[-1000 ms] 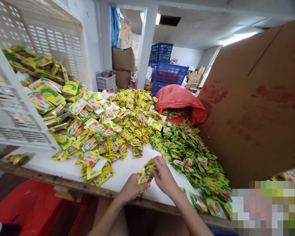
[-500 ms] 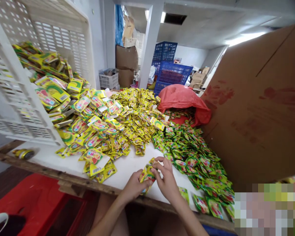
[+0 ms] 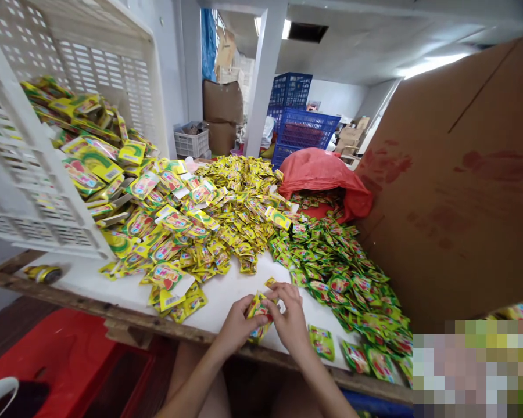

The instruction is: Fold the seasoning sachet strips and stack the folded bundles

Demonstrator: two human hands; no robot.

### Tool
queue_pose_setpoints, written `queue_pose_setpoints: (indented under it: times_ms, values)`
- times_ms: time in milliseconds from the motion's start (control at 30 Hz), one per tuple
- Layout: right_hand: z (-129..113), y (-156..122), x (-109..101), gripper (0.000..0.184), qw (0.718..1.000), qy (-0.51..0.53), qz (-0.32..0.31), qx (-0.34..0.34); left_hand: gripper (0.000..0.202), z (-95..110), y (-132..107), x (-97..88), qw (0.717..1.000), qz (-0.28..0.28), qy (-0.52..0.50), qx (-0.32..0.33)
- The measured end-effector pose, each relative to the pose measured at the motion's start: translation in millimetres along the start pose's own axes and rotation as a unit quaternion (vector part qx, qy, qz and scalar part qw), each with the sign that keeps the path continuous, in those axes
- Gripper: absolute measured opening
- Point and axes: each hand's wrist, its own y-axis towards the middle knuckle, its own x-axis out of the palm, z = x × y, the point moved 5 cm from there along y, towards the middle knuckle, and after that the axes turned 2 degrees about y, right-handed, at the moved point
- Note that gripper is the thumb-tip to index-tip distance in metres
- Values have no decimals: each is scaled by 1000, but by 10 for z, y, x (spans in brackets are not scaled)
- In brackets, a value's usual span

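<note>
Near the table's front edge, my left hand (image 3: 239,320) is closed around a small yellow printed box (image 3: 257,303), thumb across its front. The fingers of my right hand (image 3: 291,318) are bent and pressed at the box's upper right edge; exactly what its fingertips pinch is hidden. A bit of yellow packaging (image 3: 270,282) shows just beyond my right fingers. To the left lies a heap of yellow boxes (image 3: 171,276), some with flaps raised. Yellow sachets (image 3: 244,226) are piled behind my hands, and green sachets (image 3: 344,278) spread to the right.
A white plastic crate (image 3: 131,75) lies tipped on the left, spilling boxes. A red sack (image 3: 322,171) opens onto the green sachets. A large cardboard box (image 3: 453,191) walls off the right side. A red stool (image 3: 65,360) stands below the table edge (image 3: 192,328).
My right hand has shifted slightly down at the box, and its fingers are drawn closer together. The box sits a little more upright in my left hand. The view has moved slightly.
</note>
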Motion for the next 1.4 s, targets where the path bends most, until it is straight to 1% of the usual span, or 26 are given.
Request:
queue_pose_setpoints:
  times_ms: [67, 100, 200, 267, 333, 367, 400, 467, 533, 600, 667, 767, 967, 1067, 1167, 1233, 1267, 1333, 1400]
  values:
    - [-1, -42, 67, 15, 1000, 2, 6, 8, 25, -11, 0, -19, 1000, 11, 10, 3]
    - [-6, -56, 90, 16, 1000, -2, -5, 12, 24, -16, -2, -32, 1000, 21, 17, 5]
    - [-23, -70, 100, 21, 997, -21, -74, 26, 26, -17, -6, -61, 999, 42, 22, 9]
    - [-21, -76, 78, 19, 992, -27, -121, 29, 26, 0, -6, -51, 999, 34, 14, 14]
    - [-2, -98, 67, 14, 989, -6, -144, 29, 26, 24, -9, -28, 1000, 19, -3, 17]
    - [18, -117, 66, 13, 990, 22, -135, 34, 27, 32, -15, -19, 1000, 16, -17, 12]
    - [48, -143, 69, 15, 991, 62, -114, 45, 31, 38, -25, -14, 999, 18, -32, 6]
    - [131, -216, 92, 22, 984, 150, -48, 81, 44, 56, -57, -17, 998, 35, -61, -3]
    - [213, -305, 137, 23, 971, 212, 11, 113, 53, 89, -96, -23, 996, 53, -70, 1]
    - [259, -370, 181, 22, 964, 234, 35, 123, 50, 134, -129, -20, 996, 58, -59, 16]
    - [280, -399, 194, 23, 964, 236, 39, 120, 44, 168, -147, -8, 998, 51, -40, 25]
    - [289, -395, 162, 21, 969, 222, 25, 106, 38, 193, -153, 7, 998, 46, -1, 32]
    - [249, -308, 96, 20, 978, 190, -39, 80, 34, 184, -179, 17, 996, 50, 63, 40]
    - [215, -230, 56, 20, 978, 187, -58, 67, 24, 153, -171, -5, 993, 40, 101, 44]
    - [167, -155, 50, 20, 980, 180, -75, 42, 15, 128, -134, -41, 992, 32, 112, 46]
    - [138, -124, 73, 20, 983, 167, -69, 25, 14, 139, -113, -63, 992, 37, 105, 56]
    - [133, -117, 87, 20, 985, 162, -56, 22, 15, 157, -110, -74, 992, 44, 95, 66]
    - [143, -124, 110, 23, 986, 165, -15, 32, 23, 207, -122, -97, 992, 61, 68, 88]
    - [148, -153, 140, 26, 983, 179, 2, 39, 27, 256, -150, -114, 991, 67, 66, 96]
